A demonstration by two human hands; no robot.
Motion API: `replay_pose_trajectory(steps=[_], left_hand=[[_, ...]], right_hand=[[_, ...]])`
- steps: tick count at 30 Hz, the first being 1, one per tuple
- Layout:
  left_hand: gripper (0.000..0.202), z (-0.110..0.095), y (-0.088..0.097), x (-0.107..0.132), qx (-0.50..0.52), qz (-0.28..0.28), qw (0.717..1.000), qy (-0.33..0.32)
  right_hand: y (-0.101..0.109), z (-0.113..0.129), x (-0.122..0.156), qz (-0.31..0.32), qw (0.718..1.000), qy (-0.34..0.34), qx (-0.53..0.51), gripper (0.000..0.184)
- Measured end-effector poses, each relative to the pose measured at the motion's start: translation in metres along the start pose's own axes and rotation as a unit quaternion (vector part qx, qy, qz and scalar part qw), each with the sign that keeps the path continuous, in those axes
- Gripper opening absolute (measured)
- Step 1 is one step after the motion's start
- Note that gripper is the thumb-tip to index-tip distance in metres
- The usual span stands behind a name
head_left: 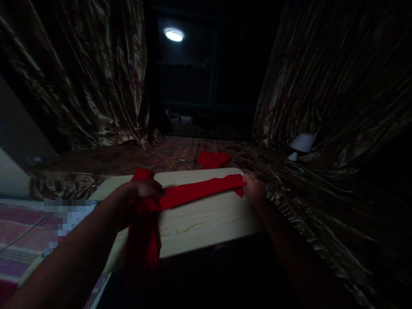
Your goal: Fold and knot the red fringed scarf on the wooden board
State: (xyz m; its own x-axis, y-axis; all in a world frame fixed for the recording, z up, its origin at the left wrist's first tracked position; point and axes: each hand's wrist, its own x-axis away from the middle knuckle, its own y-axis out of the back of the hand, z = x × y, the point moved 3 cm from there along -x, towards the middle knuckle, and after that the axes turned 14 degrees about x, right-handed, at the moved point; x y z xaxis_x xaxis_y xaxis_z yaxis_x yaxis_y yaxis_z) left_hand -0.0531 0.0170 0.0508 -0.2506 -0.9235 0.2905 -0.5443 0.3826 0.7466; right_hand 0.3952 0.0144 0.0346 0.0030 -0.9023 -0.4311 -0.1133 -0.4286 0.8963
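A long red scarf (199, 192) is stretched between my two hands above a pale wooden board (206, 223). My left hand (146, 189) is closed round it, with the thumb towards the right. From there the rest of the scarf hangs over the board's front edge, its lower end lost in the dark. My right hand (254, 188) grips the other end near the board's right corner, where a short frayed bit hangs below the fingers. Behind the board lies another red cloth item (213, 159), whose kind I cannot make out.
A patterned cloth (174, 154) covers the ledge behind the board. On the right stands a small white lamp (302, 142) with a trailing cord. Heavy curtains (119, 77) flank a dark window (186, 81). Striped bedding (19, 236) is at left.
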Motion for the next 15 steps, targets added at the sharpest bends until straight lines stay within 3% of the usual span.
replay_pose_trajectory(steps=[2, 4, 6, 8, 10, 12, 15], left_hand=[[0.023, -0.003, -0.007, -0.009, -0.092, 0.010, 0.995, 0.033], [0.021, -0.005, -0.015, -0.014, -0.121, -0.003, 0.992, 0.038], [0.021, -0.007, -0.024, -0.016, -0.121, 0.003, 0.992, 0.027], [0.025, -0.009, -0.031, -0.016, -0.122, 0.012, 0.992, 0.022], [0.028, -0.010, -0.034, -0.015, -0.118, 0.008, 0.993, 0.026], [0.026, -0.012, -0.036, -0.014, -0.107, 0.004, 0.994, 0.031], [0.020, -0.014, -0.037, -0.012, -0.094, 0.010, 0.995, 0.038]], right_hand=[[-0.008, 0.004, 0.002, 0.049, 0.994, 0.096, 0.014, 0.023], [-0.020, 0.005, 0.004, 0.141, 0.978, 0.151, -0.005, 0.018], [-0.029, 0.005, 0.006, 0.236, 0.957, 0.161, -0.053, 0.015], [-0.031, 0.006, 0.005, 0.282, 0.943, 0.145, -0.099, 0.010], [-0.026, 0.010, 0.001, 0.246, 0.955, 0.120, -0.113, 0.013], [-0.019, 0.016, -0.003, 0.166, 0.972, 0.119, -0.114, 0.021], [-0.018, 0.031, -0.003, 0.119, 0.965, 0.191, -0.132, 0.026]])
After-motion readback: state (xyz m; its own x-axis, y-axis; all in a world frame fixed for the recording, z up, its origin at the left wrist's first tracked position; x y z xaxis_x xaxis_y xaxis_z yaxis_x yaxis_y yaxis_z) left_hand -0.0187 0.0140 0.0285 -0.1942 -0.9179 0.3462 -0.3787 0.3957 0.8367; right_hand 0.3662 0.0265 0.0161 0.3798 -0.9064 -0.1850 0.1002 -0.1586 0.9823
